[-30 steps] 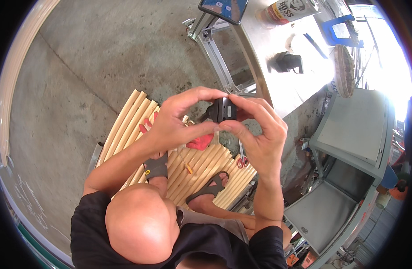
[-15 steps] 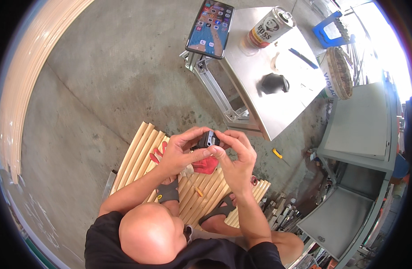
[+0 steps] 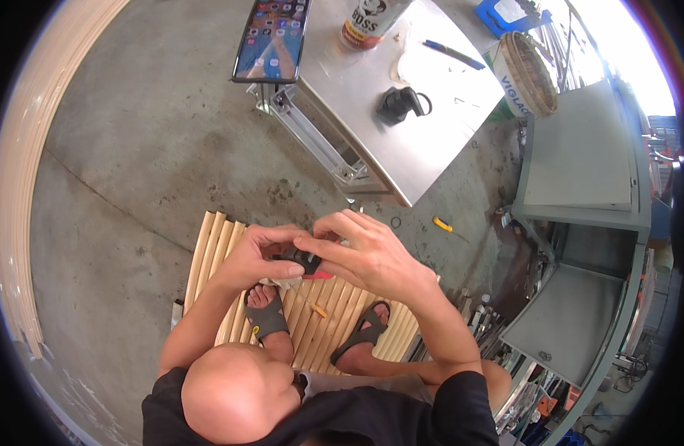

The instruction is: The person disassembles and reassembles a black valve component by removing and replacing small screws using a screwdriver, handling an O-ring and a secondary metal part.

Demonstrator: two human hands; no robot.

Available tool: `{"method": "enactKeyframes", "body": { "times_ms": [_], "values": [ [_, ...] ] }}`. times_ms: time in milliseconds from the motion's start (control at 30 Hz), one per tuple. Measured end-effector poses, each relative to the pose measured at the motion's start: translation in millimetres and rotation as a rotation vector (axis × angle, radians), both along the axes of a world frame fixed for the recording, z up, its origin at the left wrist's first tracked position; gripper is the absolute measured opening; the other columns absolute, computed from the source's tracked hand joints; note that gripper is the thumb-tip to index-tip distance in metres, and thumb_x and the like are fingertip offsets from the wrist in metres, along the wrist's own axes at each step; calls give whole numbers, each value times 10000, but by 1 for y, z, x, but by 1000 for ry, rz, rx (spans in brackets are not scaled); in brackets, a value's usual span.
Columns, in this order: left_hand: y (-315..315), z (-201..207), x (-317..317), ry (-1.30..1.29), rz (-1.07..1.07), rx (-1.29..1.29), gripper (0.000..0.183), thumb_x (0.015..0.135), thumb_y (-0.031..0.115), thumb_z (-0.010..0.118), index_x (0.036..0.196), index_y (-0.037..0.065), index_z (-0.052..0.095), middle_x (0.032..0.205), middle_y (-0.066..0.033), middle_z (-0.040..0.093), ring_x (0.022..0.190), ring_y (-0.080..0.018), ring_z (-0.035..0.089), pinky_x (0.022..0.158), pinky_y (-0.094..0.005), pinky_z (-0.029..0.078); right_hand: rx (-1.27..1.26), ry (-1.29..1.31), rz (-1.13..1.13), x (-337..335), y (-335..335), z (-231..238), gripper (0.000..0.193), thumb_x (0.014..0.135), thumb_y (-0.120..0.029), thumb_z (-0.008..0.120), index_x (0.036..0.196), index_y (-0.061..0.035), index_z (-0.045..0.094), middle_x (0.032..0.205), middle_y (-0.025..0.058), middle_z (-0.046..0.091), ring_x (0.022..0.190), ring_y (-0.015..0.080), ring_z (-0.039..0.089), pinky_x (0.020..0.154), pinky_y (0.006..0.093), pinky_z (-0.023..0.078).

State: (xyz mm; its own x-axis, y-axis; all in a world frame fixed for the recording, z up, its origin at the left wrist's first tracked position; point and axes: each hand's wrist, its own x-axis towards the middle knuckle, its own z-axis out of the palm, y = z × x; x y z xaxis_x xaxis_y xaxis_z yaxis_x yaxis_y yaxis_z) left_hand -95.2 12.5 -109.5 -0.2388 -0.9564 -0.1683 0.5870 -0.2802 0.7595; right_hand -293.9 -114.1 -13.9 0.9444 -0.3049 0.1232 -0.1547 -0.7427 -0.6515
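Observation:
Both my hands meet over a slatted bamboo mat. My left hand pinches a small black part between thumb and fingers; its kind cannot be made out, as fingers cover most of it. My right hand is closed at the same part from the other side, its index finger reaching across the top. Beneath them shows some red of a work glove. A tool with a yellow-orange handle lies on the bamboo slats between my sandalled feet.
Ahead stands a metal table with a phone, a can, a pen and a black looped lid-like piece. A yellow-handled screwdriver lies on the floor. To the right are a bucket and grey cabinet.
My right hand has turned, its back now upward and fingers laid over the black part. The part is more hidden. The view has shifted, so the table sits further up and left.

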Motion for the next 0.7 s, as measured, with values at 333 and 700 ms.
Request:
{"method": "enactKeyframes", "body": {
  "times_ms": [333, 700],
  "values": [
    [14, -2, -24, 182, -38, 325, 480, 885, 144, 791, 1317, -12, 652, 1160, -78, 719, 1076, -141, 659, 986, -302, 504, 23, 14, -44, -18, 10, -21, 471, 711, -145, 810, 1164, -85, 698, 1063, 52, 605, 951, 260, 615, 811, 394, 509],
    [16, -20, -35, 195, -12, 209, 471, 878, 130, 797, 1302, -21, 659, 1145, -85, 731, 1057, -143, 671, 984, -312, 515, 71, -25, -21, -26, 12, -28, 442, 711, -137, 811, 1121, -21, 693, 1052, 88, 594, 929, 284, 593, 808, 405, 503]
  ]
}}
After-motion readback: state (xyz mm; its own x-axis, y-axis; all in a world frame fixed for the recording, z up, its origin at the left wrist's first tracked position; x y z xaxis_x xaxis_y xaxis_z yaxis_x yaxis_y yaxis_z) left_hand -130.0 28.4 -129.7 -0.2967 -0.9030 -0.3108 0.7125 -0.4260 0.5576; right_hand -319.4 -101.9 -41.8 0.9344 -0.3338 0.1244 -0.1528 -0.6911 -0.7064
